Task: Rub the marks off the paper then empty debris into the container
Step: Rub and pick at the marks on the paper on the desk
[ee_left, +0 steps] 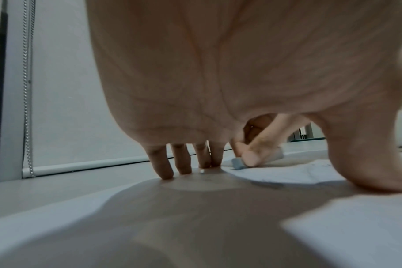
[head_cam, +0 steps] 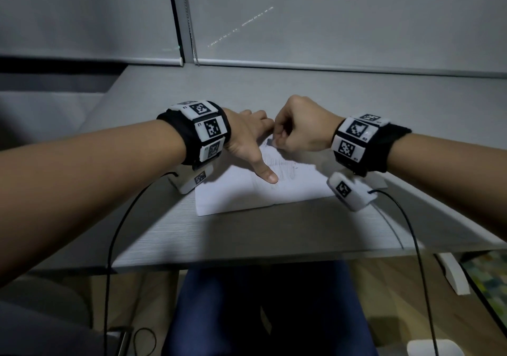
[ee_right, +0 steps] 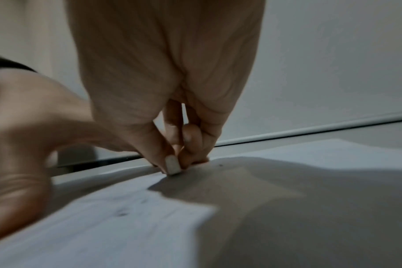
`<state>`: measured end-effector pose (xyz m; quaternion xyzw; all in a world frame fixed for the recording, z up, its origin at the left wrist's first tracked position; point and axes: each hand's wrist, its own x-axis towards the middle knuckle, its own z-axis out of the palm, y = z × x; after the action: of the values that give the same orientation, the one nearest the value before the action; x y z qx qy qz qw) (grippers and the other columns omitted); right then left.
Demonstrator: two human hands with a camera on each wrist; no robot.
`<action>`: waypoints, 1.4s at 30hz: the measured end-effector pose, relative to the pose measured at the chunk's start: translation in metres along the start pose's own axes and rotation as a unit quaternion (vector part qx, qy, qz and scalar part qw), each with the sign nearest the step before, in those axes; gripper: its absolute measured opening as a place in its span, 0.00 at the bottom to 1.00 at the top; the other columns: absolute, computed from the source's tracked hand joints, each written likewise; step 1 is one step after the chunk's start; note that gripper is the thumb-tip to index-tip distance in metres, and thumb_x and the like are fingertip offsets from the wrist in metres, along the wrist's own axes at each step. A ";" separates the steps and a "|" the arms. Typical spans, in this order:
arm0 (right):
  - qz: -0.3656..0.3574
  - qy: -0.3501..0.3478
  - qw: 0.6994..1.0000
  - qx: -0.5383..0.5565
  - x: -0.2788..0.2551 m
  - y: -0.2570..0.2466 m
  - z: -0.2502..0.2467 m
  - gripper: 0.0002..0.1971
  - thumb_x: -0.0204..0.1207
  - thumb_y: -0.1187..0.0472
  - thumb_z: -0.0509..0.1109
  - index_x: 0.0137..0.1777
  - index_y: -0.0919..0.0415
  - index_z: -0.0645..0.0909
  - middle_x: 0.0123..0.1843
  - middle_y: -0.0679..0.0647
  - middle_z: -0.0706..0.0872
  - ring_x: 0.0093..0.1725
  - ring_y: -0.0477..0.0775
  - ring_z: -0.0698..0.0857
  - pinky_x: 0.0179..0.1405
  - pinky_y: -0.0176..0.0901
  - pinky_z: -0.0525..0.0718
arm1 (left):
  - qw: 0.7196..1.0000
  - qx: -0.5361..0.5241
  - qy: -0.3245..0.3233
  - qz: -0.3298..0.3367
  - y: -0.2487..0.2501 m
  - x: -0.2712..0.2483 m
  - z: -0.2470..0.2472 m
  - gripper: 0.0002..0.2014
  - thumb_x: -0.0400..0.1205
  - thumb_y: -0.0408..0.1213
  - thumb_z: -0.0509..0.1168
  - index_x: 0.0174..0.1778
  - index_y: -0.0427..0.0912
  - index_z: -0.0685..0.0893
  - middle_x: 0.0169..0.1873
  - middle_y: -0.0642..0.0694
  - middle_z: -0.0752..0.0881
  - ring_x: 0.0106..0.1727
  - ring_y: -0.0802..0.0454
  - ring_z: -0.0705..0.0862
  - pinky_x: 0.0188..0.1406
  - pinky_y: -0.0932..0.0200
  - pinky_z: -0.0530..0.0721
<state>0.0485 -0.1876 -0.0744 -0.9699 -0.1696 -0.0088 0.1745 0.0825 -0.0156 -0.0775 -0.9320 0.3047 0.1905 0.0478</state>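
A white sheet of paper (head_cam: pixel 241 191) with faint pencil scribbles lies on the grey desk (head_cam: pixel 274 235). My left hand (head_cam: pixel 247 139) presses flat on it, fingers straight and thumb spread toward me. My right hand (head_cam: pixel 296 128) pinches a small pale eraser (head_cam: pixel 270 142) and holds its end down on the paper's far edge. The left wrist view shows the eraser (ee_left: pixel 239 164) under the right fingertips, the paper (ee_left: pixel 287 174) beneath. In the right wrist view the eraser (ee_right: pixel 172 165) touches the paper (ee_right: pixel 103 217). No container is in view.
Roller blinds (head_cam: pixel 329 21) with a bead chain (head_cam: pixel 189 18) close off the back of the desk. Black cables (head_cam: pixel 115 232) hang from both wrist units over the desk's front edge. My legs (head_cam: pixel 260 314) are under the desk. A white object (head_cam: pixel 452 276) sits at the lower right.
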 end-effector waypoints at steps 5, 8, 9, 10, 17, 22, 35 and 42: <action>0.045 0.037 0.998 -0.018 0.009 0.010 -0.002 0.07 0.73 0.62 0.77 0.34 0.61 0.91 0.32 0.54 0.91 0.35 0.59 0.91 0.41 0.54 0.95 | 1.000 -0.003 -0.003 -0.008 0.002 -0.001 -0.001 0.70 0.59 0.83 0.77 0.94 0.61 0.55 0.79 0.55 0.69 0.83 0.45 0.67 0.82 0.30 0.74; -0.006 0.008 1.000 -0.003 0.001 -0.002 0.004 0.08 0.71 0.67 0.71 0.33 0.61 0.90 0.30 0.53 0.90 0.30 0.52 0.88 0.36 0.48 0.92 | 1.000 0.003 -0.007 -0.006 0.002 0.000 -0.002 0.69 0.54 0.86 0.75 0.90 0.56 0.64 0.71 0.54 0.71 0.79 0.44 0.70 0.80 0.31 0.76; -0.025 -0.009 1.000 0.006 -0.001 -0.007 0.006 0.08 0.71 0.68 0.71 0.33 0.62 0.89 0.28 0.50 0.88 0.27 0.46 0.84 0.34 0.43 0.88 | 1.000 0.004 -0.006 -0.005 0.001 0.000 -0.002 0.69 0.52 0.86 0.74 0.88 0.56 0.67 0.70 0.53 0.71 0.78 0.44 0.70 0.80 0.31 0.76; -0.035 -0.021 0.999 0.012 -0.003 -0.011 0.007 0.08 0.71 0.69 0.71 0.33 0.63 0.89 0.26 0.48 0.86 0.25 0.44 0.82 0.32 0.39 0.84 | 1.000 0.001 -0.006 -0.005 0.001 0.000 -0.002 0.68 0.50 0.87 0.73 0.87 0.56 0.69 0.70 0.53 0.71 0.78 0.44 0.70 0.80 0.31 0.76; 0.031 0.034 0.999 -0.008 0.016 0.011 0.001 0.08 0.74 0.62 0.78 0.35 0.63 0.92 0.30 0.54 0.90 0.31 0.55 0.87 0.38 0.48 0.91 | 1.000 -0.011 -0.002 -0.004 -0.001 0.000 0.000 0.72 0.50 0.86 0.74 0.91 0.57 0.61 0.72 0.55 0.71 0.79 0.45 0.69 0.80 0.29 0.75; -0.031 -0.011 0.999 0.018 0.003 -0.008 0.008 0.07 0.72 0.67 0.73 0.33 0.64 0.89 0.26 0.49 0.86 0.24 0.44 0.80 0.32 0.39 0.83 | 1.000 -0.008 -0.005 -0.001 -0.002 0.000 0.000 0.68 0.49 0.87 0.72 0.86 0.57 0.70 0.67 0.53 0.71 0.75 0.45 0.70 0.79 0.31 0.77; -0.030 0.004 0.999 0.013 0.002 -0.004 0.010 0.09 0.72 0.67 0.72 0.31 0.60 0.88 0.26 0.49 0.87 0.26 0.46 0.83 0.32 0.41 0.85 | 1.000 -0.005 -0.007 -0.013 0.000 -0.001 0.001 0.69 0.50 0.87 0.73 0.87 0.56 0.69 0.68 0.54 0.71 0.76 0.45 0.70 0.79 0.30 0.76; 0.023 0.012 1.000 -0.015 0.014 0.013 -0.002 0.08 0.73 0.61 0.79 0.34 0.63 0.92 0.30 0.52 0.90 0.30 0.52 0.86 0.36 0.40 0.84 | 1.000 -0.014 -0.008 -0.018 0.001 -0.002 -0.001 0.70 0.58 0.83 0.78 0.93 0.59 0.57 0.77 0.54 0.69 0.82 0.44 0.68 0.80 0.30 0.75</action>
<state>0.0662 -0.1950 -0.0760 -0.9758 -0.1450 -0.0192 0.1623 0.0809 -0.0158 -0.0761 -0.9361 0.2852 0.2017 0.0407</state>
